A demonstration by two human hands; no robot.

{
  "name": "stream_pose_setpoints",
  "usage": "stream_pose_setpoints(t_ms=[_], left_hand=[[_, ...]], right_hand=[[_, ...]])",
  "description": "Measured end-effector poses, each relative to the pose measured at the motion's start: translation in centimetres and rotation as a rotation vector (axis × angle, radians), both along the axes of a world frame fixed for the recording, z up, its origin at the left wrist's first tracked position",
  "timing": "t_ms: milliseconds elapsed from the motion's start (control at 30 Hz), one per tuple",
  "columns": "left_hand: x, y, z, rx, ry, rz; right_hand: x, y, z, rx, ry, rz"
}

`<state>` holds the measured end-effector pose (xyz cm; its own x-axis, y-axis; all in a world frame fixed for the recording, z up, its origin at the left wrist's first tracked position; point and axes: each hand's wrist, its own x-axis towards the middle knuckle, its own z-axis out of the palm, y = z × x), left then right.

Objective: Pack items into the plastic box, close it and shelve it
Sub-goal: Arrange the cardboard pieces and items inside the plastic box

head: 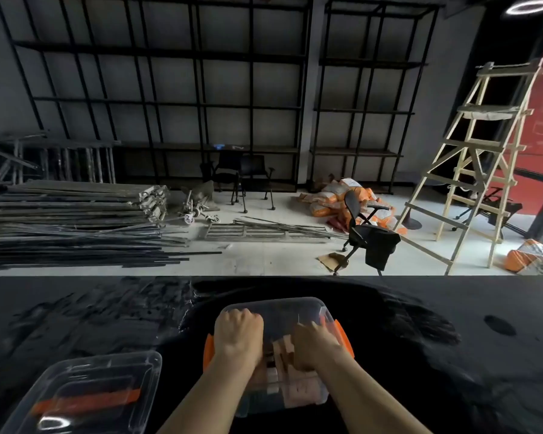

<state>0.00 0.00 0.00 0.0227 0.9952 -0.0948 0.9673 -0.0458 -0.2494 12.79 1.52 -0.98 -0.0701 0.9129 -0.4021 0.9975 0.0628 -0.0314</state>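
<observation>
A clear plastic box (pixel 295 308) with orange side latches (pixel 344 339) stands on the dark table in front of me. Pale wooden blocks (pixel 287 352) lie inside it. My left hand (pixel 237 335) is a closed fist over the box's left side, touching the left wall. My right hand (pixel 315 346) reaches down into the box over the blocks; its fingertips are hidden, so whether it grips a block cannot be told. The clear lid (pixel 85 393) with an orange handle lies on the table to the lower left, off the box.
The black table (pixel 452 339) runs the full width, its far edge at mid-frame. Beyond it stand black metal shelves (pixel 170 89), stacked poles (pixel 76 220), office chairs (pixel 367 233), orange sacks (pixel 336 198) and a wooden ladder (pixel 477 158).
</observation>
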Motion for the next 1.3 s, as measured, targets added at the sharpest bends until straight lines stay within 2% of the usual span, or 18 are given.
stream_pose_setpoints(t_ms=[100,233,300,500,633,867,933,1033,1067,1167,1200,1300], left_hand=[[0.4,0.5,-0.7,-0.064,0.07,0.021],[0.7,0.8,-1.2,-0.081,0.04,0.056],[0.8,0.7,-1.3,-0.059,0.015,0.067],[1.1,0.0,-1.5,-0.017,-0.038,0.069],[0.8,-0.4,-1.4,0.08,-0.181,0.13],[-0.4,-0.7,-0.5,0.293,-0.558,0.165],[-1.2,-0.6,-0.4,0.308,-0.621,0.196],[-2.0,-0.3,-0.1,0.272,-0.633,0.226],[-2.2,-0.2,0.0,0.257,-0.642,0.237],[-3.0,0.4,0.2,0.211,-0.696,0.267],[-3.4,0.6,0.3,0.198,-0.736,0.271],[-4.7,1.5,0.7,0.214,-0.855,0.278]], right_hand=[[0.4,0.1,-0.6,0.027,0.065,-0.041],[-0.7,0.5,-0.6,-0.147,0.141,-0.259],[-0.7,0.9,-1.0,-0.152,0.167,-0.347],[-1.4,1.0,-1.4,-0.035,0.171,-0.282],[-0.8,0.9,-1.0,0.158,0.108,-0.201],[-1.3,1.3,-0.3,-0.14,0.136,-0.238],[-1.2,1.2,-1.0,-0.118,0.116,-0.183],[-0.9,1.0,-1.9,0.109,0.009,-0.071],[-1.2,1.2,-1.6,0.108,0.008,-0.077],[-1.6,2.6,1.7,-0.087,-0.143,-0.25],[-1.0,2.9,2.1,-0.039,-0.089,-0.239],[1.7,4.6,3.7,0.094,0.267,-0.111]])
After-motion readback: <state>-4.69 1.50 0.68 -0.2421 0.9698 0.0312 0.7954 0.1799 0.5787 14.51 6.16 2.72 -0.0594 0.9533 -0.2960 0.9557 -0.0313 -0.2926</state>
